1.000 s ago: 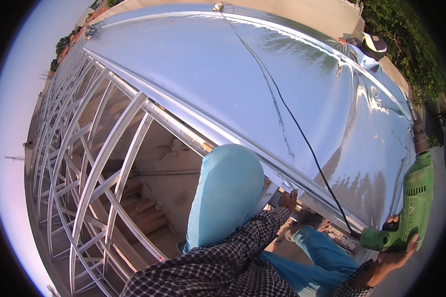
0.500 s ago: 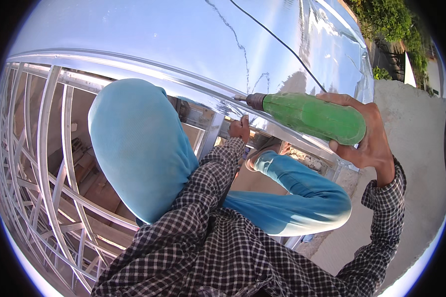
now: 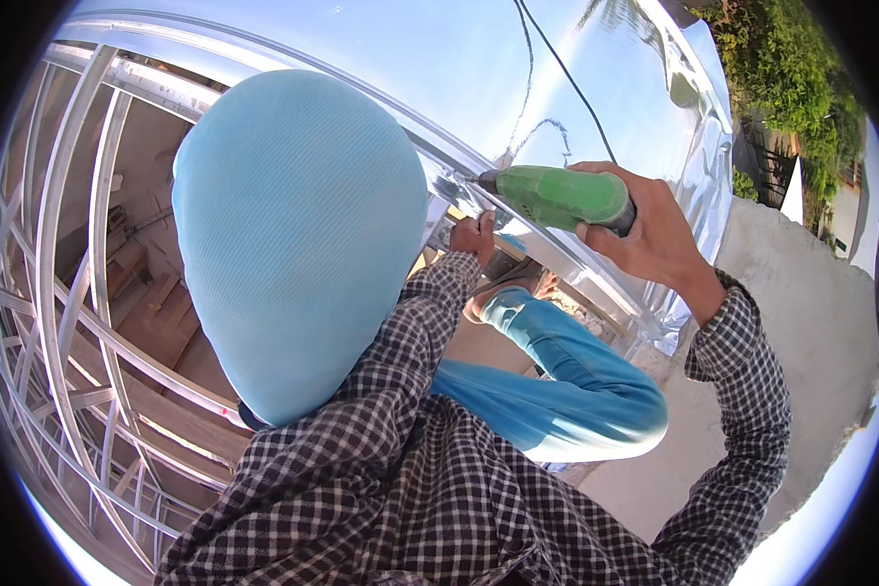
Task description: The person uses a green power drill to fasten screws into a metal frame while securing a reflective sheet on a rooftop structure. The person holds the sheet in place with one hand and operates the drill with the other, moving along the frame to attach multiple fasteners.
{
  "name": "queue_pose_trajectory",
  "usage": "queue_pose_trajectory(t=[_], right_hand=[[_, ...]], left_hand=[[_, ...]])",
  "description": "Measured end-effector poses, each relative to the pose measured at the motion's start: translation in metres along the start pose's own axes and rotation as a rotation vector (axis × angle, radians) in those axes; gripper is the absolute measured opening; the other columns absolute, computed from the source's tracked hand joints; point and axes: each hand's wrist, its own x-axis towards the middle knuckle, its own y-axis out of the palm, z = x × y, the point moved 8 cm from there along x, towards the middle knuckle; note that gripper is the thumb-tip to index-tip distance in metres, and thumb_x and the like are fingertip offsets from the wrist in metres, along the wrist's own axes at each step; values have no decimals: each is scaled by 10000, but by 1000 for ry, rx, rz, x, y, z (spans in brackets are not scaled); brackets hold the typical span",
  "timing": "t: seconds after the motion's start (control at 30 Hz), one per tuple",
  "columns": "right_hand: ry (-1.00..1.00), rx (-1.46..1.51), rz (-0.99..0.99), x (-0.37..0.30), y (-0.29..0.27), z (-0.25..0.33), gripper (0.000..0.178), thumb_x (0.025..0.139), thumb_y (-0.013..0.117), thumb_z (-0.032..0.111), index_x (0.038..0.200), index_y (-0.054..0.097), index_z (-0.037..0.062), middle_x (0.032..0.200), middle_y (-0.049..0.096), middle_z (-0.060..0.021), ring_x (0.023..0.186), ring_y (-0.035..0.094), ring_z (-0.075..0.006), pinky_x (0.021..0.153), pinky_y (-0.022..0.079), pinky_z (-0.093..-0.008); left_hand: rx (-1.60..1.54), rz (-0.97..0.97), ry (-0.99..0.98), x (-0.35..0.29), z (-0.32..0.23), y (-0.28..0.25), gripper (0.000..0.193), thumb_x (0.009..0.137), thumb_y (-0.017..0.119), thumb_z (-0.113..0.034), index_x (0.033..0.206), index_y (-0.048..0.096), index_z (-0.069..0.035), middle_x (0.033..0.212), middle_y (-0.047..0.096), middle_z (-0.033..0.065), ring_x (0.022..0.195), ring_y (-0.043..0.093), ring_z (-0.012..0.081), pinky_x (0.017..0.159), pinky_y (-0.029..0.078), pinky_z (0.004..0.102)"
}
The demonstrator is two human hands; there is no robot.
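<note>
Clearance at roof edge
Steel truss bars [image 3: 88, 293] leave open gaps below; reflective foil sheet [image 3: 439, 68] and black cable [image 3: 571, 83] obstruct above.

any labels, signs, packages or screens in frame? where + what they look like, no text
None that can be made out.
Green drill in the right hand: plain green body, no sticker visible.
Silvery roof sheet and metal frame: bare, unmarked.
Left hand rests at the sheet's edge.

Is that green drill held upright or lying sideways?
Sideways: the green drill lies roughly level in the right hand, tip pointing left at the metal frame.
</note>
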Motion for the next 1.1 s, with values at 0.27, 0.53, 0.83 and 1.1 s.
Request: queue_pose_trajectory(t=[0.27, 0.53, 0.83, 1.1], right_hand=[[16, 4, -14, 9, 8, 5, 493, 755, 758, 219, 1208, 627, 77, 963, 723, -160, 883, 716, -321, 799, 558, -389], [56, -45, 0, 11, 7, 11, 490, 762, 750, 256, 1204, 625, 83, 971, 717, -163, 884, 709, -327, 800, 555, -400], [68, -73, -12, 13, 11, 22, 483, 773, 737, 255, 1201, 619, 65, 946, 719, -173, 851, 713, -336, 791, 561, -405], [25, -149, 94, 13, 30, 42, 558, 765, 756, 230, 1254, 578, 26, 885, 724, -190, 773, 725, -354, 740, 581, -401]], left_hand=[[-5, 21, -16, 0, 0, 3, 644, 961, 501, -487, 901, 652, 136, 939, 657, 339, 950, 654, 442, 886, 486, 492], [-48, -31, 14, 3, 5, 5, 605, 953, 540, -462, 837, 653, 121, 773, 641, 309, 776, 657, 401, 764, 491, 473], [-2, 43, -16, 1, -2, 1, 648, 962, 480, -501, 991, 657, 122, 1007, 645, 343, 1011, 631, 445, 910, 473, 489], [51, 29, 52, 1, -5, 4, 594, 960, 485, -464, 984, 661, 103, 999, 654, 324, 986, 641, 426, 890, 487, 488]])
